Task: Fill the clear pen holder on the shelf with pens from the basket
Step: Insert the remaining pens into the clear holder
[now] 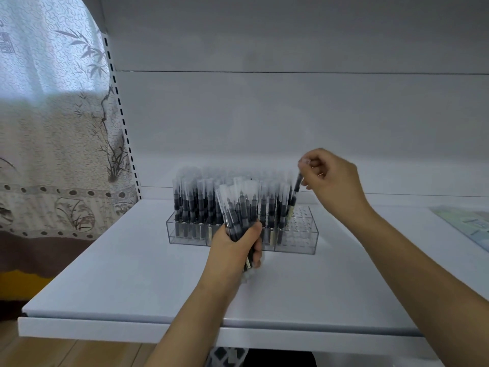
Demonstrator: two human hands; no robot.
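Left hand (232, 250) is gripping a bundle of pens (239, 207), fingers curled round the barrels, caps fanning upward, just in front of the clear pen holder (304, 234). Right hand (330, 178) is pinching a single pen (295, 190) by its cap end, tilted, lower tip sitting at the holder's right section. Holder is standing mid-shelf (132, 274), left and centre packed with upright pens, far-right holes showing bare. Patterned curtain (53, 128) is hanging at left; a printed sheet (468, 223) is lying at the right edge.

White shelf (132, 287) bearing clear pen holder (299, 235)
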